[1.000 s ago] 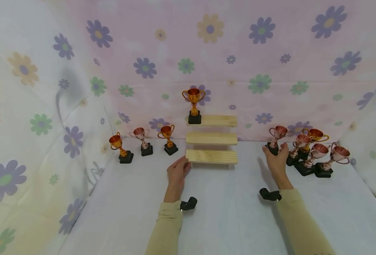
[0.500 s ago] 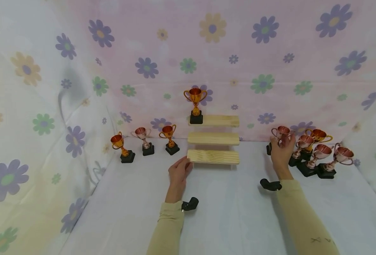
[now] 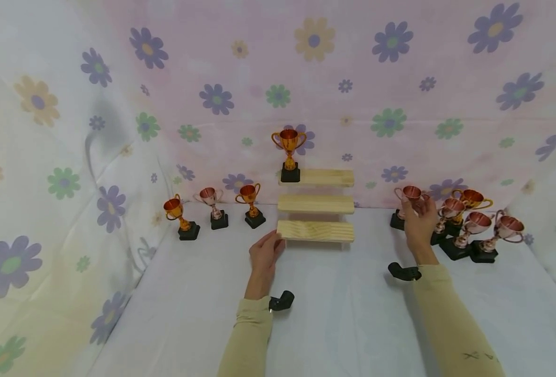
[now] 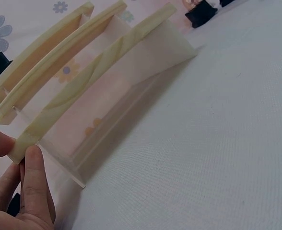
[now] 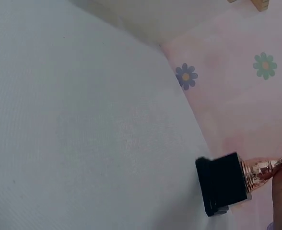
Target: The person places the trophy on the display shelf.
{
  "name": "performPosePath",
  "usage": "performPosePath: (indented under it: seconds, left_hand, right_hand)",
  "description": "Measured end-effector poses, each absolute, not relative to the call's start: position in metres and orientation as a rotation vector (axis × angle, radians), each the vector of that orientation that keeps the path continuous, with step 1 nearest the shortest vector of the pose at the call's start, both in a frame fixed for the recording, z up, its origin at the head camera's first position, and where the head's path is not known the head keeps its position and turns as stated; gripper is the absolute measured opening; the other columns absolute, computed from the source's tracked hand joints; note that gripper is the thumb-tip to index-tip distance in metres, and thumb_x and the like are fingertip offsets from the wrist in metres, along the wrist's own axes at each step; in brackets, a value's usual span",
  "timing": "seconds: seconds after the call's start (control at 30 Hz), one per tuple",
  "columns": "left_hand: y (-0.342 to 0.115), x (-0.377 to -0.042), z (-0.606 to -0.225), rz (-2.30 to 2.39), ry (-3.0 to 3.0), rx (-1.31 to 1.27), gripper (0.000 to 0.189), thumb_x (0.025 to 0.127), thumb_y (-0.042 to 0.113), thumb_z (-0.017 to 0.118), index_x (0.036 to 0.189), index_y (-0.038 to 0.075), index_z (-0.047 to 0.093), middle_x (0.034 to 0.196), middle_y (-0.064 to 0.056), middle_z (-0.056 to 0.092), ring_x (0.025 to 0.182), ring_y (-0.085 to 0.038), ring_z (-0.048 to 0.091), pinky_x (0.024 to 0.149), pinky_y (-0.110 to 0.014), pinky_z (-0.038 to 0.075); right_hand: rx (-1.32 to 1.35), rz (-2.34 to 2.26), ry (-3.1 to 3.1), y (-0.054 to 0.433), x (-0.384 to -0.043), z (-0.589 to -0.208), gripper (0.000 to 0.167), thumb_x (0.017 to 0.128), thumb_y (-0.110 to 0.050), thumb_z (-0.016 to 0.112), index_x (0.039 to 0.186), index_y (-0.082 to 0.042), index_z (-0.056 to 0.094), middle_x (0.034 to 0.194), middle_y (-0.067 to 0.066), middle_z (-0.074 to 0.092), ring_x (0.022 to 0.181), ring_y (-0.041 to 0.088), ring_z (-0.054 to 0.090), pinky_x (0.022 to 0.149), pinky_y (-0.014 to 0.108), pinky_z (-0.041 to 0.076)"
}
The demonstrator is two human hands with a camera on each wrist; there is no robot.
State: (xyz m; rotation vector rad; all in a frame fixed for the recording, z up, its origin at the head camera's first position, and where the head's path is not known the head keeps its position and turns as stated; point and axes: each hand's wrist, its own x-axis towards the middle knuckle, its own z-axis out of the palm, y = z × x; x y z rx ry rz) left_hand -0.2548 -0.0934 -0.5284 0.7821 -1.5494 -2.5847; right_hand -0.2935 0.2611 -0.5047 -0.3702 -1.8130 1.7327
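My left hand (image 3: pixel 265 254) pinches the left end of the lowest board (image 3: pixel 315 231) of a three-step wooden display stand. In the left wrist view, the thumb is above the board (image 4: pixel 83 88) and fingers are below. My right hand (image 3: pixel 420 225) holds a rose-gold trophy (image 3: pixel 410 192) by its cup and stem, right of the stand. Its black base (image 5: pixel 222 183) shows in the right wrist view, with one finger against the metal; the other fingers are out of that view. A gold trophy (image 3: pixel 289 149) stands upright at the left of the top board.
Beside my right hand cluster several trophies, rose-gold ones (image 3: pixel 476 224) and a gold one (image 3: pixel 471 199). Left of the stand are a gold trophy (image 3: pixel 175 209), a rose-gold trophy (image 3: pixel 210 197) and another gold trophy (image 3: pixel 248 195). Flowered cloth (image 3: pixel 245 104) hangs behind the white tabletop (image 3: pixel 325 314).
My right hand has moved up from the rose-gold trophy's base to its cup and stem, and the trophy has lately shifted slightly left. My left hand stays at the board.
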Motion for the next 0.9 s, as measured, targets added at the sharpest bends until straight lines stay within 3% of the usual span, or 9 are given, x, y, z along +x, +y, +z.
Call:
performPosePath:
  seconds: [0.27,0.53,0.73,0.9]
  left_hand:
    - [-0.094,-0.255,-0.528,-2.585,-1.555,0.784,0.033,0.092,0.004,0.07,0.125,-0.003,0.068,0.121,-0.018,0.067,0.099,-0.018,0.067,0.089,-0.027,0.06]
    - [-0.094,-0.254,-0.529,-2.597,-1.542,0.795,0.033,0.092,0.004,0.071,0.125,-0.003,0.068,0.121,-0.018,0.066,0.101,-0.019,0.067,0.09,-0.028,0.06]
    - [-0.094,-0.255,-0.527,-2.606,-1.533,0.779,0.033,0.092,0.004,0.07,0.125,-0.004,0.068,0.119,-0.018,0.067,0.098,-0.018,0.067,0.093,-0.029,0.059]
    - [-0.094,-0.254,-0.526,-2.613,-1.529,0.775,0.033,0.092,0.004,0.07,0.125,-0.004,0.068,0.118,-0.018,0.066,0.098,-0.018,0.067,0.092,-0.029,0.059]
  right_hand:
    - [-0.262,1.653,-1.971,0.257,-0.29,-0.505,0.046,0.097,-0.022,0.071,0.137,-0.004,0.058,0.109,-0.015,0.055,0.102,0.004,0.054,0.082,0.008,0.048]
    - [-0.151,1.57,-2.046,0.251,-0.292,-0.507,0.047,0.095,-0.016,0.073,0.137,-0.003,0.057,0.109,-0.015,0.054,0.101,0.002,0.055,0.091,0.012,0.049]
    - [0.048,1.533,-2.0,0.233,-0.274,-0.479,0.04,0.092,0.0,0.072,0.129,0.01,0.059,0.101,-0.009,0.057,0.09,0.002,0.057,0.083,0.01,0.05]
    - [0.11,1.545,-2.001,0.221,-0.26,-0.459,0.041,0.091,0.005,0.071,0.129,0.012,0.058,0.101,-0.008,0.057,0.091,0.002,0.058,0.082,0.006,0.052]
